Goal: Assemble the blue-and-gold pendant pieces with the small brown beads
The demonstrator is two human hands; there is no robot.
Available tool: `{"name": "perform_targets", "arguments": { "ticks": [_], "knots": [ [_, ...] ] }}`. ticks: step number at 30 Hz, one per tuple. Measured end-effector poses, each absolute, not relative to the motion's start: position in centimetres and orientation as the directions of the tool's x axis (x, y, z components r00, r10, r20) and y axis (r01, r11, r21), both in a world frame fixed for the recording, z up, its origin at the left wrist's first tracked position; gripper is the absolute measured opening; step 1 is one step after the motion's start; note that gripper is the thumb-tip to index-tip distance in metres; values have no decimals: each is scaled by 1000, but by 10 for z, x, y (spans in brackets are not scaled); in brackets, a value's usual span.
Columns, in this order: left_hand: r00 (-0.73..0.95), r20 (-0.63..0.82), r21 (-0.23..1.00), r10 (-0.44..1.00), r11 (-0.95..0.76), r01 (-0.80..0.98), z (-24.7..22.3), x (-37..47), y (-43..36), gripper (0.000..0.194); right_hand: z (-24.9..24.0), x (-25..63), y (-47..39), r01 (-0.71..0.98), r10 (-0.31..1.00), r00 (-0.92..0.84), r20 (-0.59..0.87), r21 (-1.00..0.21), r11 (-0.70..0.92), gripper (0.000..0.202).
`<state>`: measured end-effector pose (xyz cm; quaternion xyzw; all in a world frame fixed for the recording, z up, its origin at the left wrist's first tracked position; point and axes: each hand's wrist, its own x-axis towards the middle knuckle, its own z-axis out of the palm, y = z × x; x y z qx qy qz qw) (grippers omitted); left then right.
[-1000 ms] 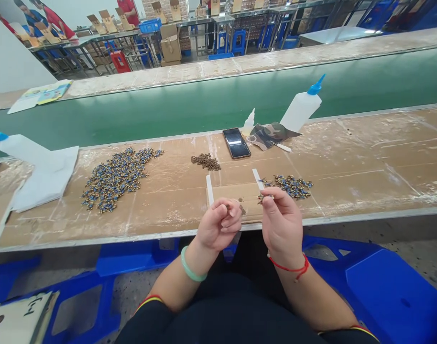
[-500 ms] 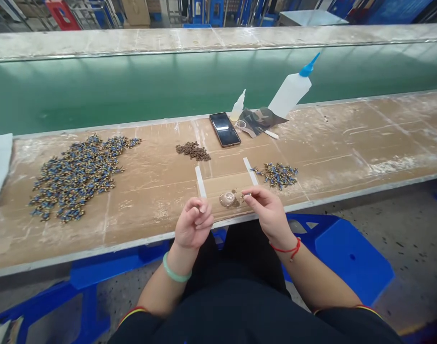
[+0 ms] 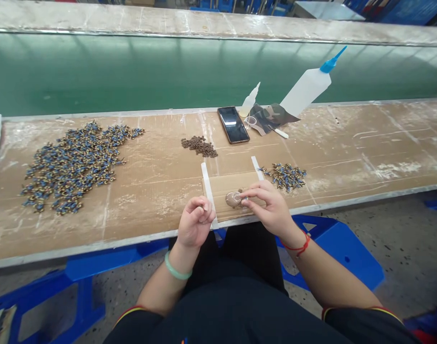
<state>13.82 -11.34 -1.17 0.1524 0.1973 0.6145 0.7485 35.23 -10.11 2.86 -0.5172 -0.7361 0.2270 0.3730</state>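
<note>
Between thumb and fingertips of my right hand (image 3: 270, 208) is a small blue and brass-coloured piece (image 3: 244, 198), pinched at the right side of a small clear round dish (image 3: 232, 199). The dish sits on a cardboard pad (image 3: 220, 184) near the table's front edge. To its left, my left hand (image 3: 194, 223) is raised with curled fingers, thumb and fingertips pressed together; what they hold, if anything, is too small to make out. Similar blue and brass pieces lie in a small pile (image 3: 286, 177) beyond my right hand.
A large heap of blue and brass pieces (image 3: 73, 165) spreads over the table's left side. Small brown discs (image 3: 200, 146) lie mid-table. Further back are a phone (image 3: 234, 125), a small dropper bottle (image 3: 249, 100), camouflage cloth (image 3: 274, 117), a white-handled tool (image 3: 281, 133) and a leaning white bottle (image 3: 306, 91).
My right hand has brought the small piece left, up to the dish's side. The left hand keeps nearly the same curled pose. The view has tilted down slightly.
</note>
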Motion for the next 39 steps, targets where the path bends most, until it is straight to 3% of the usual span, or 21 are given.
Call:
{"name": "perform_targets", "arguments": {
  "ticks": [8,27,30,33,36,39],
  "knots": [
    [164,-99,507,982,191,-840,-11,143,-114,27,31,354,-100,640,906,-247,345,-644,420,9],
    [164,-119,479,979,201,-854,-9,148,-115,28,39,354,-108,615,915,-210,344,-681,397,8],
    [149,-91,474,985,174,-863,0,151,-117,26,51,337,-116,436,930,-58,362,-829,350,7],
    [79,-20,538,997,77,-839,14,156,-120,23,61,306,-123,63,958,83,273,-961,269,16],
    [-84,78,687,993,-114,-718,24,160,-125,21,67,278,-126,-231,993,55,106,-966,115,30],
    [-203,221,771,954,-299,-563,27,162,-132,10,69,263,-130,-363,1000,4,-16,-932,-13,38]
  ]
}}
